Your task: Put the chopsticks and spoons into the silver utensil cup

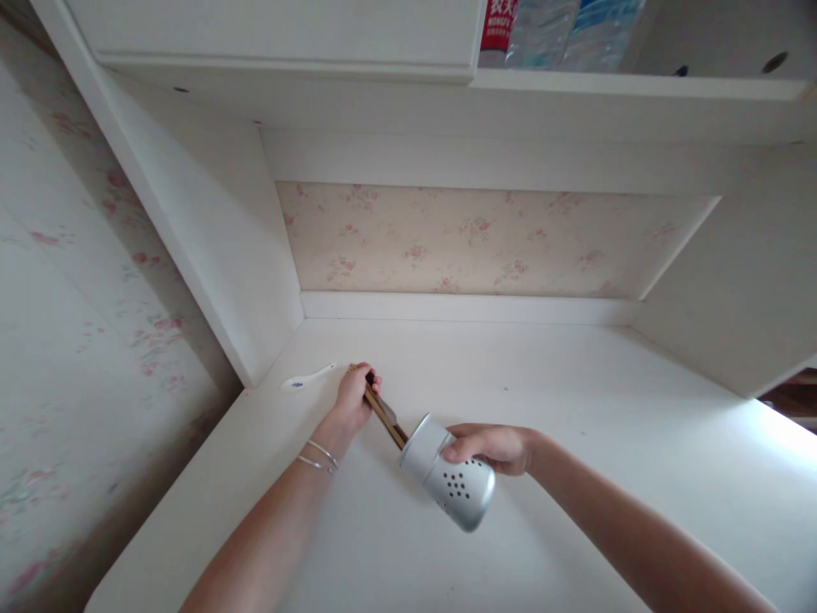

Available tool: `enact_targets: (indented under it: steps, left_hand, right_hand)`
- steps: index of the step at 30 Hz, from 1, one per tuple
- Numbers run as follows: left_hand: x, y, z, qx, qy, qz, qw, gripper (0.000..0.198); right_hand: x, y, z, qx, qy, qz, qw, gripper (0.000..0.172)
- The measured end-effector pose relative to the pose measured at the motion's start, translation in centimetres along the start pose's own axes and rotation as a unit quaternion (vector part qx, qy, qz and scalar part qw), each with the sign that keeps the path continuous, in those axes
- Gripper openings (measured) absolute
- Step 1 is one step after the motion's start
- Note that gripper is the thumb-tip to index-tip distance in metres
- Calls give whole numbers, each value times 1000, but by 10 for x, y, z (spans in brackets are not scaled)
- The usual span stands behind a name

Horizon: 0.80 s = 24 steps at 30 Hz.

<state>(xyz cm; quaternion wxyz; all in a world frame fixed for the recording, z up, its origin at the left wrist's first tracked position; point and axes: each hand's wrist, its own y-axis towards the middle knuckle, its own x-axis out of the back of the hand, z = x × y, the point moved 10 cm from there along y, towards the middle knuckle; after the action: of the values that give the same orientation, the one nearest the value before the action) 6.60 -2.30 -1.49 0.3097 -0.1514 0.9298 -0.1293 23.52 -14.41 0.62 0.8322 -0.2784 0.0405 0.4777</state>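
Note:
My left hand (355, 397) is closed around a bundle of chopsticks (385, 414), with what looks like a knife or spoon blade (388, 411) alongside them. Their lower ends reach into the mouth of a silver utensil holder (450, 477) with round holes in its side. My right hand (491, 446) grips this holder around its middle, tilted with its mouth toward my left hand. A white spoon (307, 378) with a blue mark lies on the desktop, left of my left hand.
The white desktop (549, 366) sits between a left side panel (210, 230) and a right one (734, 281). Overhead is a shelf (638, 83) holding wrapped plastic bottles (542, 34). Flowered wallpaper covers the wall (447, 238) behind.

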Motion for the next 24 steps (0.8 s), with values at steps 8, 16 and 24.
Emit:
enact_targets:
  steps: [8, 16, 24]
  left_hand:
    - [-31, 71, -84, -100, 293, -25, 950, 10]
    - [-92, 119, -120, -219, 644, 64, 730, 23]
    - [-107, 142, -70, -238, 797, 167, 529, 37]
  right_hand:
    - [34, -14, -25, 89, 108, -20, 990, 57]
    - [44, -19, -22, 145, 169, -51, 974, 59]
    - [43, -23, -17, 161, 200, -62, 964, 51]
